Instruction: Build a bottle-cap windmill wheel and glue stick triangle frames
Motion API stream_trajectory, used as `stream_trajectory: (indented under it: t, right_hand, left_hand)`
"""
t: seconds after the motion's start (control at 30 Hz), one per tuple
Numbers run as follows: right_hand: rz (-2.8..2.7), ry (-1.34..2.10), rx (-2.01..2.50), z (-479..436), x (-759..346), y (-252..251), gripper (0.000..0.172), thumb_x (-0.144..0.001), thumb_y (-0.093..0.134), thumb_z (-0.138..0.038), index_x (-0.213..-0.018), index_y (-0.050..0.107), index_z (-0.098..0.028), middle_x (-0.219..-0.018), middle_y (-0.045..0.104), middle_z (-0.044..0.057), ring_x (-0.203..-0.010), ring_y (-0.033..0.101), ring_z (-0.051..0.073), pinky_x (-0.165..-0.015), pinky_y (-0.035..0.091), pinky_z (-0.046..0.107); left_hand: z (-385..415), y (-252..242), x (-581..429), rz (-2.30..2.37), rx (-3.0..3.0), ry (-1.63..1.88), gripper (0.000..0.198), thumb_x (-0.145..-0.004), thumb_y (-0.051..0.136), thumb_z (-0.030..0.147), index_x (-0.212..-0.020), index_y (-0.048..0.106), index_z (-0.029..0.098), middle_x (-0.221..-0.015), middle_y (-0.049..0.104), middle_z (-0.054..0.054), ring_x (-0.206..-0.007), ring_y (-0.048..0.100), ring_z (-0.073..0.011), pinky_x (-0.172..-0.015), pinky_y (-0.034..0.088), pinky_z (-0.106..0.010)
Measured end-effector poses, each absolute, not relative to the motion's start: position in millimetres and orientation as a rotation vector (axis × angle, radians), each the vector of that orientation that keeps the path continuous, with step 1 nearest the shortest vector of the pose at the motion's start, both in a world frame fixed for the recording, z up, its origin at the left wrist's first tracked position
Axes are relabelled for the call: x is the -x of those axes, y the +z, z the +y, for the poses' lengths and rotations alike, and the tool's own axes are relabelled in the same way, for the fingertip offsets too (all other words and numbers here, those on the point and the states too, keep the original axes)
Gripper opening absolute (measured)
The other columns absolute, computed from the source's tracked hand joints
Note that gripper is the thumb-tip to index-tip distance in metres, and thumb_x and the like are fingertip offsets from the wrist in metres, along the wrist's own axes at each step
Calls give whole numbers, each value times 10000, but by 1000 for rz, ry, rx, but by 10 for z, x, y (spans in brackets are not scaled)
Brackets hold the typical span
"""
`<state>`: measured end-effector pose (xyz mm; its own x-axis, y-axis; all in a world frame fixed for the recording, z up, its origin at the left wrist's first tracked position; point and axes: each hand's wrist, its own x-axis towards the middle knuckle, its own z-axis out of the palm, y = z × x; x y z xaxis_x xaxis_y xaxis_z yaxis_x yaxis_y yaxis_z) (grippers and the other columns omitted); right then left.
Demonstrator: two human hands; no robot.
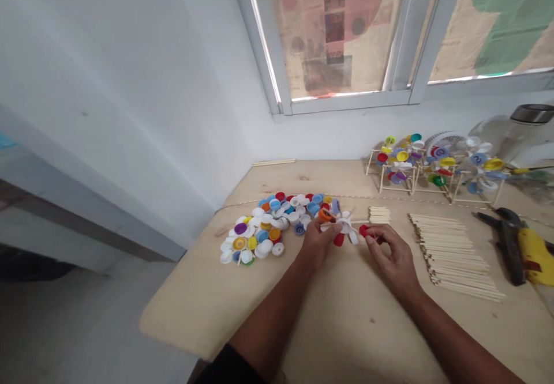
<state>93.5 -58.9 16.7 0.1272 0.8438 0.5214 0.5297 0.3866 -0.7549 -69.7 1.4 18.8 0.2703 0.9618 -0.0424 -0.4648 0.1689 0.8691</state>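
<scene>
My left hand (318, 243) is closed on a small wheel of bottle caps (345, 222), with white, orange, blue and red caps round a white middle. A red bottle cap (366, 230) is pinched between the fingers of my right hand (392, 254), just right of the wheel. A thin stick reaches from the wheel toward the right hand; where it ends I cannot tell. Left of my hands lies a heap of loose bottle caps (265, 250) in many colours. Beyond the right hand is a small stack of short sticks (380, 215).
A row of long wooden sticks (456, 257) lies right of my hands. Farther right are a yellow glue gun (535, 251) and a black-handled tool (506, 240). Stick frames with cap wheels (400, 168) stand at the back, near a glass jar (530, 127). The wooden table (182, 309) ends at left.
</scene>
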Motion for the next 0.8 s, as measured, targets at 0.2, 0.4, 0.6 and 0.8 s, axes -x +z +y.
stream_trajectory:
  t: [0.2, 0.4, 0.6, 0.8]
  right_hand:
    - [-1530, 365, 1275, -594, -937, 184, 153, -857, 508, -323, -871, 604, -204, -914, 644, 70, -843, 581, 186, -702, 459, 310]
    - [-1386, 378, 1319, -560, -991, 148, 161, -842, 534, -333, -867, 613, -195, -923, 632, 61, -827, 575, 174, -715, 451, 306]
    - [-1250, 335, 1348, -535, -1048, 160, 189, -831, 541, -355, -874, 616, -187, -912, 625, 64, -829, 573, 179, -692, 461, 301]
    - [-1351, 195, 1302, -560, -1041, 236, 145, -844, 527, -309, -879, 609, -194, -924, 619, 66, -851, 575, 176, -702, 465, 306]
  left_hand:
    - [28, 200, 698, 726, -876, 1150, 352, -526, 834, 328, -744, 635, 136, -628, 589, 1, -542, 509, -89, -543, 400, -225]
    - [-14, 281, 694, 763, -906, 1161, 351, -507, 841, 327, -729, 644, 140, -596, 579, 8, -539, 507, -92, -554, 410, -230]
    - [-92, 385, 678, 812, -966, 1231, 297, -535, 824, 316, -711, 656, 146, -621, 596, 6, -561, 517, -95, -581, 413, -234]
    - [-32, 348, 702, 865, -1132, 1166, 311, -523, 815, 317, -710, 633, 147, -605, 569, 20, -530, 483, -83, -535, 388, -215]
